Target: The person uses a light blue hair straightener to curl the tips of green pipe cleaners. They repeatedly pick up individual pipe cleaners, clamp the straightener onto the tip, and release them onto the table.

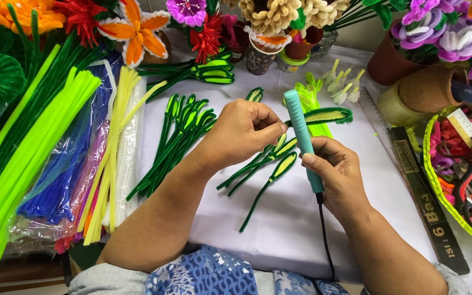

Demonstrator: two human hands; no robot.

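Note:
My right hand (338, 175) grips a teal corded iron tool (300, 131), held upright over the white table cover (301, 229). A green and yellow pipe-cleaner leaf (328, 115) sticks out to the right of the tool's jaws. My left hand (244, 131) pinches the leaf's stem just left of the tool. Below my hands lie a few finished leaves with dark green stems (271, 172). A larger pile of finished leaves (184, 128) lies to the left of my left hand.
Bundles of green, blue, yellow and white pipe cleaners (55, 147) lie at the left. Pots of pipe-cleaner flowers (269, 22) line the back. A long ruler (422, 196) and a basket with pliers and scissors (471, 186) sit at the right. Pale flower buds (342, 84) lie behind.

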